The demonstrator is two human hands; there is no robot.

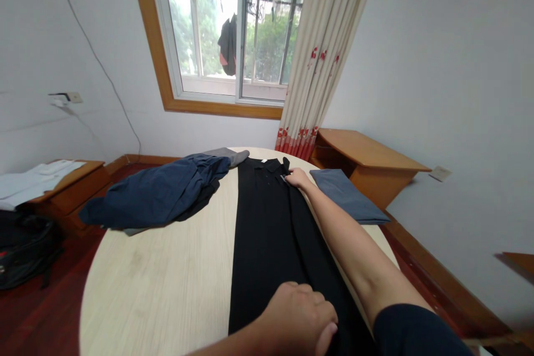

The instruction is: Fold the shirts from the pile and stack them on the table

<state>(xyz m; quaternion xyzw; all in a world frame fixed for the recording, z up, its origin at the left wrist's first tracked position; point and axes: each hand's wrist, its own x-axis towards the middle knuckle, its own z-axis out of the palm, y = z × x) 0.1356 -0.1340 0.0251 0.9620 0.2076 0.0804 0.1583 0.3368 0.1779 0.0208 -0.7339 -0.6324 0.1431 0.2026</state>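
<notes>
A black polo shirt lies lengthwise on the pale round table, its collar toward the window. The shirt's right side is folded over, with a long edge running down its length. At the far end, beside the collar, my right hand pinches the shirt's shoulder area. Close to me, my left hand is closed over the lower part of the shirt; its fingertips are partly hidden. The shirt's near end runs out of view at the bottom.
Rumpled dark blue clothes lie at the table's left, over black and grey cloth. A folded grey-blue garment rests at the right edge. A wooden desk stands behind it. A black bag sits low on the left.
</notes>
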